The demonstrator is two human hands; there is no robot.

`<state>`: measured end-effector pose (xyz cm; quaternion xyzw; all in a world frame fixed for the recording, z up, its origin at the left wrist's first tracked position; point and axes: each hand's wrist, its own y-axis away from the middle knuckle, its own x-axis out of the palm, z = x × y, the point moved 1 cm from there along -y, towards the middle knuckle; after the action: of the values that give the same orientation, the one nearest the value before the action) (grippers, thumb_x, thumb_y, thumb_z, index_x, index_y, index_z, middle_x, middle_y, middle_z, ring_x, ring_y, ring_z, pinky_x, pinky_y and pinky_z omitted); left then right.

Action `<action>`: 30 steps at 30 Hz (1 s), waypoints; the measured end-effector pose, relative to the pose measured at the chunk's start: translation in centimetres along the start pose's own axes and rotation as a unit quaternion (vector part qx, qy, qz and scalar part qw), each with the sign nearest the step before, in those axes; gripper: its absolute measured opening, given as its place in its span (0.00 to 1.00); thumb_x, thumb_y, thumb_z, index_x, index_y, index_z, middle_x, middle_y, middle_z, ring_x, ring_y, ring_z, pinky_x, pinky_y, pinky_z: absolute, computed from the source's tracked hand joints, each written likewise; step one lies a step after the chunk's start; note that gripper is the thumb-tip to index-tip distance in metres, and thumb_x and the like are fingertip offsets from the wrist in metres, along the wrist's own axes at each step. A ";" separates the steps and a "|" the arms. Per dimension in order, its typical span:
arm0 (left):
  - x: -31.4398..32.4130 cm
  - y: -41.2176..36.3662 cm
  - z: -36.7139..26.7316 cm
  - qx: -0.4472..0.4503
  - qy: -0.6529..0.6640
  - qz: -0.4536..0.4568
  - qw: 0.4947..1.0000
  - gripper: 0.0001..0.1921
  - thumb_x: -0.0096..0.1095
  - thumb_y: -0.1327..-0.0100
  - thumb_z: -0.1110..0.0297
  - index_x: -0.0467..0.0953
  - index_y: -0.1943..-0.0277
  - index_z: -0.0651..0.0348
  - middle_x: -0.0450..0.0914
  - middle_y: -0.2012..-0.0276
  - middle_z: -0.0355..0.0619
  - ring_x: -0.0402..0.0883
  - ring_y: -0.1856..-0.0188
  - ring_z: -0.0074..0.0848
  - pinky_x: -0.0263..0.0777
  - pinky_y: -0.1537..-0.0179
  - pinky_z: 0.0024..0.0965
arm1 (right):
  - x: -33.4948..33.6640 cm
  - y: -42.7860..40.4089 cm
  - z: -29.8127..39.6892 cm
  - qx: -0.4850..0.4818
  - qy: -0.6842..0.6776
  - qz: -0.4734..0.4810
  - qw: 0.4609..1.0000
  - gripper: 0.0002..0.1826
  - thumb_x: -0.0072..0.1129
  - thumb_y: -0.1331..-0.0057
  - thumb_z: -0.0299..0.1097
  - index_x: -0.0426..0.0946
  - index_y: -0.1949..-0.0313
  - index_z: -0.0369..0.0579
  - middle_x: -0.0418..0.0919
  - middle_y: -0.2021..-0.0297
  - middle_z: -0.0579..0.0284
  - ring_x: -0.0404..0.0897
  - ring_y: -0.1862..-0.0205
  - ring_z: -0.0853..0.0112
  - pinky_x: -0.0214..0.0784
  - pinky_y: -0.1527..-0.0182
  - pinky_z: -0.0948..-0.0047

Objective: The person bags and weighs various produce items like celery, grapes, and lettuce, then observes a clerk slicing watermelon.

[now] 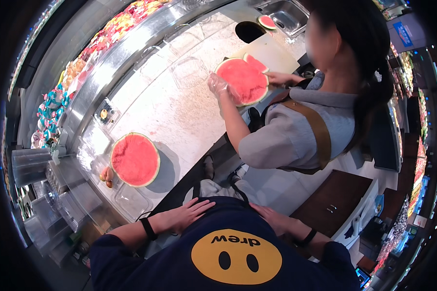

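My left hand (185,215) lies flat on the front of my navy shirt (160,269) at the waist, holding nothing, its fingers slightly apart. On the other side, my right hand (273,218) rests against the shirt too; its fingers are partly hidden by the cloth. A black band circles each wrist. Ahead on the left, a cut watermelon half (134,160) sits red side up on the white counter (171,134). A clear plastic container (133,200) lies nearest my left hand, at the counter's near edge.
A co-worker (291,127) at the right holds another watermelon half (242,82) and a cut piece, one hand gloved in plastic. Beyond are a cutting board (273,54), a round counter hole (250,32) and a sink (286,18). Small fruits (106,176) and stacked clear containers (73,203) stand left.
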<state>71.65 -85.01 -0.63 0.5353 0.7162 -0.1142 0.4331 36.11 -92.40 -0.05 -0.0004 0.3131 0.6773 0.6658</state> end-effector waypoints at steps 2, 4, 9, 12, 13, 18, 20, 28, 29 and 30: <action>-0.5 -0.1 0.3 0.020 0.081 0.017 0.996 0.51 0.70 0.58 0.54 0.54 0.32 0.68 0.32 0.28 0.61 0.38 0.26 0.45 0.41 0.30 0.51 | 0.4 -0.1 -0.4 0.007 -0.032 -0.008 0.999 0.48 0.59 0.44 0.49 0.47 0.32 0.38 0.36 0.30 0.35 0.48 0.30 0.45 0.42 0.30 0.54; 0.9 0.0 0.7 0.026 0.082 0.014 0.996 0.54 0.73 0.61 0.54 0.52 0.32 0.67 0.31 0.28 0.60 0.37 0.26 0.46 0.40 0.30 0.52 | 0.5 -0.4 -0.6 0.000 -0.020 -0.001 1.000 0.48 0.59 0.44 0.49 0.46 0.31 0.39 0.36 0.30 0.35 0.48 0.30 0.45 0.42 0.31 0.54; 2.0 0.2 1.2 0.030 0.104 0.014 0.994 0.62 0.78 0.69 0.54 0.48 0.30 0.65 0.27 0.28 0.60 0.34 0.26 0.48 0.39 0.31 0.54 | 1.1 -0.6 -1.1 -0.024 0.012 0.006 1.000 0.49 0.59 0.44 0.48 0.44 0.31 0.41 0.36 0.30 0.36 0.48 0.30 0.45 0.43 0.31 0.55; 2.0 0.3 1.2 0.033 0.123 0.013 0.992 0.60 0.77 0.67 0.55 0.48 0.30 0.62 0.28 0.28 0.60 0.36 0.26 0.49 0.40 0.31 0.54 | 2.8 -0.6 -2.2 0.056 -0.069 0.015 0.996 0.48 0.58 0.43 0.47 0.44 0.30 0.41 0.36 0.30 0.36 0.49 0.30 0.46 0.42 0.31 0.55; 2.2 0.4 1.4 0.032 0.119 0.013 0.992 0.60 0.77 0.67 0.55 0.48 0.30 0.62 0.28 0.28 0.60 0.36 0.26 0.49 0.40 0.31 0.54 | 2.9 -0.7 -2.2 0.060 -0.073 0.017 0.995 0.47 0.57 0.42 0.47 0.43 0.30 0.41 0.36 0.30 0.37 0.49 0.30 0.47 0.42 0.31 0.55; 2.7 0.5 1.9 0.046 0.130 -0.012 0.990 0.62 0.79 0.70 0.55 0.49 0.30 0.62 0.29 0.28 0.61 0.37 0.26 0.49 0.41 0.30 0.52 | 1.6 -1.2 -1.0 0.053 -0.070 0.006 0.996 0.47 0.56 0.41 0.47 0.42 0.30 0.41 0.36 0.30 0.37 0.49 0.30 0.48 0.42 0.30 0.55; 3.3 0.5 2.3 0.049 0.133 -0.024 0.990 0.63 0.79 0.72 0.56 0.49 0.30 0.61 0.29 0.28 0.61 0.37 0.26 0.49 0.41 0.30 0.52 | 1.2 -1.7 -0.7 0.162 -0.195 0.011 0.967 0.47 0.55 0.40 0.47 0.41 0.30 0.39 0.36 0.29 0.37 0.48 0.30 0.48 0.42 0.30 0.57; 3.1 0.6 2.7 0.058 0.140 -0.044 0.988 0.68 0.82 0.79 0.57 0.47 0.29 0.61 0.29 0.28 0.61 0.38 0.26 0.48 0.42 0.31 0.52 | 1.2 -1.4 -0.6 0.067 -0.068 -0.032 0.995 0.41 0.43 0.33 0.49 0.37 0.29 0.43 0.45 0.31 0.41 0.54 0.32 0.51 0.44 0.31 0.59; 3.2 0.6 2.7 0.056 0.145 -0.048 0.987 0.69 0.82 0.79 0.58 0.46 0.29 0.61 0.30 0.28 0.61 0.38 0.26 0.48 0.42 0.31 0.52 | 0.9 -1.5 -0.3 0.104 -0.118 0.011 0.987 0.51 0.54 0.40 0.50 0.36 0.30 0.35 0.38 0.30 0.35 0.50 0.31 0.48 0.42 0.31 0.57; 3.0 0.6 2.7 0.058 0.146 -0.047 0.986 0.69 0.82 0.79 0.58 0.46 0.29 0.61 0.30 0.28 0.61 0.38 0.26 0.48 0.42 0.31 0.52 | 1.2 -1.4 -0.5 0.105 -0.119 0.011 0.987 0.51 0.54 0.40 0.50 0.36 0.30 0.35 0.38 0.30 0.35 0.50 0.31 0.48 0.42 0.31 0.57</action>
<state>73.38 -84.51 -4.29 0.5357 0.7885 -0.0964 0.2863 37.06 -91.66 -1.56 0.1539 0.3013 0.6432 0.6869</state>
